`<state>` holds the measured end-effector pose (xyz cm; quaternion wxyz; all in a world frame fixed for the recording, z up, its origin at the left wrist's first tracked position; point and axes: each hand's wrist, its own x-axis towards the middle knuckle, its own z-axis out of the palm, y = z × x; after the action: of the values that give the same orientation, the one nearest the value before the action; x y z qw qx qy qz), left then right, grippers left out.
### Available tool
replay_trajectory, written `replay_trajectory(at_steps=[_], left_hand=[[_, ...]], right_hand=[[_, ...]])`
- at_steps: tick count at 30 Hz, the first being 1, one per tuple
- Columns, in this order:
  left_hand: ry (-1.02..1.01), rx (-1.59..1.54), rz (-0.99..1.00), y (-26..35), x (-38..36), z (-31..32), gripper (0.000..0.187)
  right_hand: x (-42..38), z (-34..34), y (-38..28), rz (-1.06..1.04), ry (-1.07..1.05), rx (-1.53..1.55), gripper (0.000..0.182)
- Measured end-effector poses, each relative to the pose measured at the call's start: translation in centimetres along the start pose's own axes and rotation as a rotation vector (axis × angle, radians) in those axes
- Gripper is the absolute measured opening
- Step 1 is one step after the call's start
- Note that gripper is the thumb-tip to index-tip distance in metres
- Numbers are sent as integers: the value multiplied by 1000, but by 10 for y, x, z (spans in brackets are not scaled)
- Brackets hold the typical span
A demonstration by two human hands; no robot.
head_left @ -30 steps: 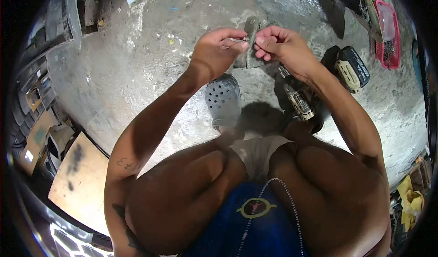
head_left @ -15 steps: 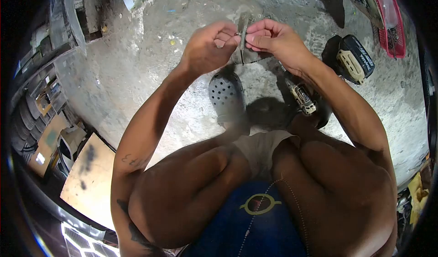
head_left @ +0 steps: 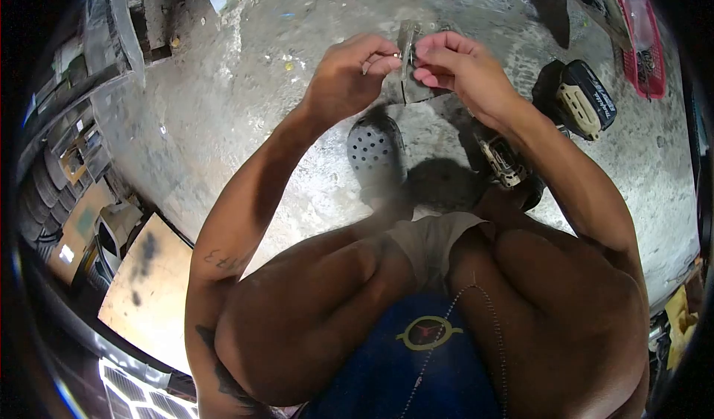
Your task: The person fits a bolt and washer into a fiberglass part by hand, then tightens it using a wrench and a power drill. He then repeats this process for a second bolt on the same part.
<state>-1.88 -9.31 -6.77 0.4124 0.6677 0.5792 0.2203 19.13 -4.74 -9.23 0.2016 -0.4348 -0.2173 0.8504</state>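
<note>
A thin, greyish metal plate (head_left: 406,66) stands on edge between my hands, above the concrete floor. On its left side, my left hand (head_left: 355,69) pinches a small shiny piece of hardware between thumb and index finger, close to the plate's face. My right hand (head_left: 465,66) is on the opposite side, thumb and fingertips drawn together against the plate. What those right fingertips hold, if anything, is too small to make out. A flatter piece of metal (head_left: 428,90) shows under the right fingers, partly covered by them.
A Makita battery (head_left: 590,98) on a power tool lies right of my right forearm. Another tan-and-black tool part (head_left: 503,160) lies by my right foot. A grey clog (head_left: 374,151) is on my left foot. A pink basket (head_left: 648,55) with small hardware stands far right.
My left fingers have drawn back slightly from the plate, showing the small shiny piece. My right fingers have shifted a little and loosened. The whole view has moved slightly.
</note>
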Motion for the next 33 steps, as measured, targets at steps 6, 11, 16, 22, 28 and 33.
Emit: replay_trajectory(at_steps=[6,11,16,22,28,33], left_hand=[[0,-58,-87,0,-3,3,15],[-29,-143,-209,-1,-6,3,16],[-74,-377,-342,-4,-9,1,22],[-139,-582,-515,-23,-14,-5,23],[-209,-703,-545,-45,-23,-5,24],[-252,-761,-596,-53,-30,-4,23]], right_hand=[[-1,2,1,-22,-7,-164,20],[5,-1,17,-276,-9,-438,22],[6,6,25,-385,41,-589,24],[20,12,38,-378,43,-602,21],[25,16,37,-352,-51,-765,22],[23,25,38,-383,-32,-889,21]])
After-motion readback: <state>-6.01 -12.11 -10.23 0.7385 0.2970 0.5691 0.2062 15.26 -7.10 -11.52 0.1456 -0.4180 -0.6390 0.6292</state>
